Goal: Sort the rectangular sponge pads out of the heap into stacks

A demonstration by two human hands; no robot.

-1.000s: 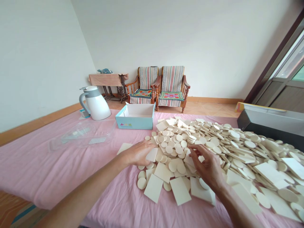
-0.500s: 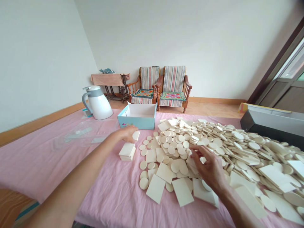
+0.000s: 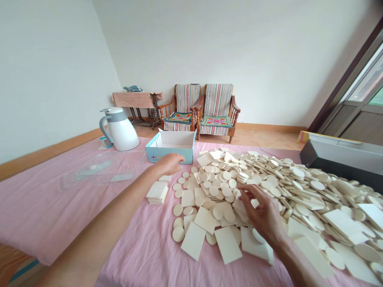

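My left hand (image 3: 170, 164) reaches forward just in front of a light-blue open box (image 3: 170, 155), its fingers stretched to the right with no piece visible in them. Below it lies a pale wooden tile (image 3: 165, 178), partly covered by the hand. Closer to me stands a small stack of square wooden tiles (image 3: 157, 192). My right hand (image 3: 261, 211) hovers low over a wide heap of wooden pieces (image 3: 221, 187), discs and squares mixed. Its fingers are loosely curled, with a gap between thumb and fingers, and I see nothing held there.
A white and grey jug (image 3: 122, 129) stands at the back left. Clear plastic packaging (image 3: 95, 167) lies before it on the pink cloth (image 3: 125, 231). A black open box (image 3: 341, 159) sits behind the heap at right. Two wooden armchairs (image 3: 217, 105) stand beyond.
My left hand has shifted forward and to the right; the pale tile that was at its fingers now lies on the cloth behind the stack. My right hand has stayed almost still.
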